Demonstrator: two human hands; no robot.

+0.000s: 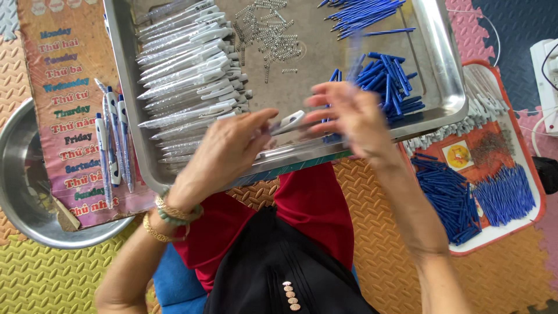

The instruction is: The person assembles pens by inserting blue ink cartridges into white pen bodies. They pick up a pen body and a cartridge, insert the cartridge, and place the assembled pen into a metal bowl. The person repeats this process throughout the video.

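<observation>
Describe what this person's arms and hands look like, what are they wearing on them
Both arms are bare, with no sleeves or gloves in view. The left hand has bracelets at the wrist: a green beaded one and gold-coloured ones. The right hand shows no jewellery, though it is motion-blurred.

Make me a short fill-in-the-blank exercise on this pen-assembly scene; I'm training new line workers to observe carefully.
1. The left hand holds a white pen barrel over a ____ tray.
2. The loose springs lie in the tray beside the ____ pen barrels.
3. The blue pen parts lie beyond the ____ hand.
4. Finished pens lie on a printed sheet beside a round metal ____.

Missing words: metal; white; right; bowl
</observation>
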